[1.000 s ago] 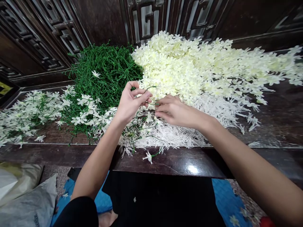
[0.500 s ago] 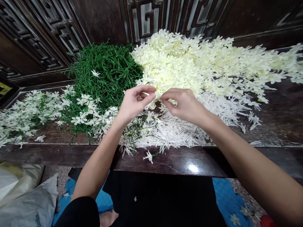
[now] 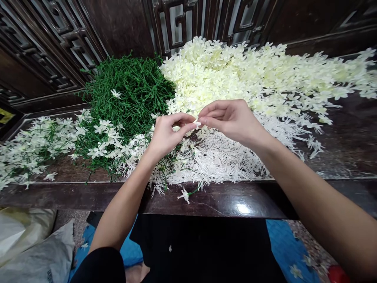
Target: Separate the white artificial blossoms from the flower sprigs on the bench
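My left hand (image 3: 166, 133) and my right hand (image 3: 231, 118) meet fingertip to fingertip above a dark wooden bench (image 3: 224, 200). Between the pinched fingers sits a small white flower piece (image 3: 196, 124), gripped from both sides. A thin green stem (image 3: 165, 165) trails down from under my left hand. Behind the hands lies a big heap of cream petals (image 3: 250, 82). A heap of white plastic centres (image 3: 224, 157) spreads just below my hands. A tangle of bare green stems (image 3: 129, 90) is piled at the back left.
Finished stems with white flowers (image 3: 38, 145) lie along the left of the bench. One loose flower (image 3: 184, 195) rests near the front edge. Carved dark wood panels (image 3: 176, 23) rise behind. Grey sacks (image 3: 35, 247) sit on the floor at lower left.
My right hand rose from the white centres up to my left fingertips. Both hands now pinch a small white piece between them, and the left hand shifted slightly lower and right.
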The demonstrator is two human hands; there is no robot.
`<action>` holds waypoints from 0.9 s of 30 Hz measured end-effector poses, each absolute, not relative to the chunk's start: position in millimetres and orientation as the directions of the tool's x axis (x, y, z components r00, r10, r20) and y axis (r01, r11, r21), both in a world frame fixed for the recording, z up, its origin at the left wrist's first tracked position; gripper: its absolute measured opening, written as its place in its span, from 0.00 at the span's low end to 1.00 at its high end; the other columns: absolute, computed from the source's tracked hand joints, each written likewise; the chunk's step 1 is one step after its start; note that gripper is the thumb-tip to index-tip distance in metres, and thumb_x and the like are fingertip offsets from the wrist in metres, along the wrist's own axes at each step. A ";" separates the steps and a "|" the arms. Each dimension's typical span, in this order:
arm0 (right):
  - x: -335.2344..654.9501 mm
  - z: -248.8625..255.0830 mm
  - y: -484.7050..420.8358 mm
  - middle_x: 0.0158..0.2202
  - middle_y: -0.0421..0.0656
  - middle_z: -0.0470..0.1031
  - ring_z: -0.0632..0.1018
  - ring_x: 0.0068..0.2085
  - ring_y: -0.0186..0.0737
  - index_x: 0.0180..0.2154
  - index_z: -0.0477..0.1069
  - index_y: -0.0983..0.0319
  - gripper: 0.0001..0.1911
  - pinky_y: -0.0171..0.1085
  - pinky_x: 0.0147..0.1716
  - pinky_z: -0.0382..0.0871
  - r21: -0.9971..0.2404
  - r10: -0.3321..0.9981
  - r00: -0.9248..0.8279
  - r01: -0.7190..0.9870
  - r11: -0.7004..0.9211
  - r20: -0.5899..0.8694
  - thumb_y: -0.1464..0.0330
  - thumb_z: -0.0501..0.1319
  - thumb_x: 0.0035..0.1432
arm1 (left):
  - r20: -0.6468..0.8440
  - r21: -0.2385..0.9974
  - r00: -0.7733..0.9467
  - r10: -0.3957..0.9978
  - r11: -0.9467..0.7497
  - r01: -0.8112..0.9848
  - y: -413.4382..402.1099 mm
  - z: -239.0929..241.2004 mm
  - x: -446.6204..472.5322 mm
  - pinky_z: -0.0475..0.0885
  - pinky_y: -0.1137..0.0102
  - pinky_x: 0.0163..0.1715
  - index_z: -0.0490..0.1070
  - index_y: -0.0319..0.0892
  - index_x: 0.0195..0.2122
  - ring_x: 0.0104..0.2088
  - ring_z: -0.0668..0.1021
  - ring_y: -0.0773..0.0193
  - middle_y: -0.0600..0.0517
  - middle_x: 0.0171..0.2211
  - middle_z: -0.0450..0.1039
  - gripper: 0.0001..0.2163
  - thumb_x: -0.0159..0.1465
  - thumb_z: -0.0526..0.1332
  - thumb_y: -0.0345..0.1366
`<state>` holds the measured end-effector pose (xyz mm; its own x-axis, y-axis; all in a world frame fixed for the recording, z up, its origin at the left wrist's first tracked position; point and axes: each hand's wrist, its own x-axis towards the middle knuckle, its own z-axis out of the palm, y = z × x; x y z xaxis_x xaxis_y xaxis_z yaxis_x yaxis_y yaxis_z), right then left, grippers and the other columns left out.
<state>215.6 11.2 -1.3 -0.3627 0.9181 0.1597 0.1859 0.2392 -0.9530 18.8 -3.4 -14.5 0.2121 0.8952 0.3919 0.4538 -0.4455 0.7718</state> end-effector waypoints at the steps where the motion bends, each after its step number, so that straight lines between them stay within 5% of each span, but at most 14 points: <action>1: 217.0 -1.1 12.1 0.32 0.44 0.83 0.83 0.35 0.46 0.37 0.78 0.60 0.11 0.48 0.39 0.80 -0.949 0.918 -0.368 0.207 0.237 0.149 0.61 0.71 0.54 | 0.392 0.770 0.214 0.895 -0.446 0.457 -3.6 -14.2 18.8 0.74 0.73 0.35 0.81 0.40 0.35 0.31 0.80 0.67 0.51 0.32 0.83 0.05 0.60 0.68 0.36; 4: 219.7 -4.6 14.3 0.37 0.46 0.83 0.83 0.39 0.47 0.42 0.78 0.60 0.09 0.50 0.41 0.79 -0.870 0.895 -0.412 0.364 0.333 0.170 0.65 0.66 0.59 | 0.396 0.772 0.185 0.899 -0.436 0.463 -3.8 -13.2 18.1 0.75 0.73 0.35 0.81 0.40 0.34 0.32 0.80 0.68 0.51 0.33 0.83 0.04 0.62 0.66 0.34; 9: 215.1 -23.8 14.5 0.47 0.52 0.80 0.79 0.47 0.48 0.50 0.77 0.66 0.17 0.51 0.49 0.76 -0.504 0.720 -0.678 0.575 0.644 0.147 0.79 0.58 0.61 | 0.385 0.804 0.108 0.917 -0.391 0.448 -2.3 -11.1 16.0 0.75 0.72 0.36 0.80 0.40 0.34 0.32 0.80 0.68 0.50 0.34 0.83 0.03 0.61 0.67 0.32; 12: 209.7 -32.4 13.5 0.39 0.53 0.79 0.77 0.43 0.49 0.52 0.75 0.70 0.22 0.48 0.42 0.76 -0.289 0.651 -0.748 0.600 0.746 0.130 0.85 0.52 0.60 | 0.356 0.833 0.098 0.929 -0.363 0.418 -2.1 -9.6 15.8 0.75 0.73 0.34 0.80 0.39 0.34 0.32 0.80 0.68 0.49 0.34 0.83 0.04 0.60 0.67 0.33; 15: 206.9 -34.0 13.0 0.37 0.52 0.79 0.76 0.42 0.48 0.50 0.76 0.72 0.22 0.48 0.43 0.75 -0.221 0.629 -0.765 0.596 0.772 0.137 0.87 0.52 0.59 | 0.322 0.859 0.097 0.942 -0.334 0.389 -1.9 -9.2 15.6 0.75 0.73 0.33 0.81 0.39 0.33 0.31 0.80 0.68 0.49 0.34 0.83 0.05 0.60 0.68 0.35; 19: 208.3 -31.7 14.4 0.39 0.53 0.80 0.78 0.40 0.46 0.49 0.77 0.72 0.20 0.48 0.44 0.76 -0.270 0.651 -0.726 0.596 0.757 0.224 0.85 0.51 0.62 | 0.281 0.898 0.096 0.955 -0.297 0.325 -0.8 -10.3 14.0 0.75 0.73 0.33 0.81 0.39 0.34 0.31 0.79 0.68 0.49 0.33 0.83 0.08 0.57 0.71 0.38; 24: 212.8 -21.2 15.3 0.41 0.49 0.81 0.81 0.40 0.46 0.45 0.79 0.63 0.13 0.51 0.42 0.79 -0.601 0.766 -0.442 0.477 0.641 0.466 0.75 0.58 0.62 | 0.229 0.942 0.094 0.969 -0.245 0.230 -0.1 -11.8 11.8 0.76 0.73 0.35 0.81 0.39 0.36 0.32 0.80 0.68 0.49 0.33 0.82 0.10 0.55 0.73 0.38; 27: 213.5 -9.9 11.8 0.38 0.43 0.81 0.81 0.39 0.44 0.40 0.78 0.58 0.08 0.48 0.43 0.80 -0.789 0.850 -0.253 0.319 0.525 0.463 0.71 0.65 0.57 | 0.184 0.964 0.083 0.979 -0.197 0.177 -0.1 -12.3 11.5 0.78 0.72 0.35 0.81 0.39 0.36 0.31 0.80 0.67 0.49 0.32 0.82 0.10 0.53 0.72 0.35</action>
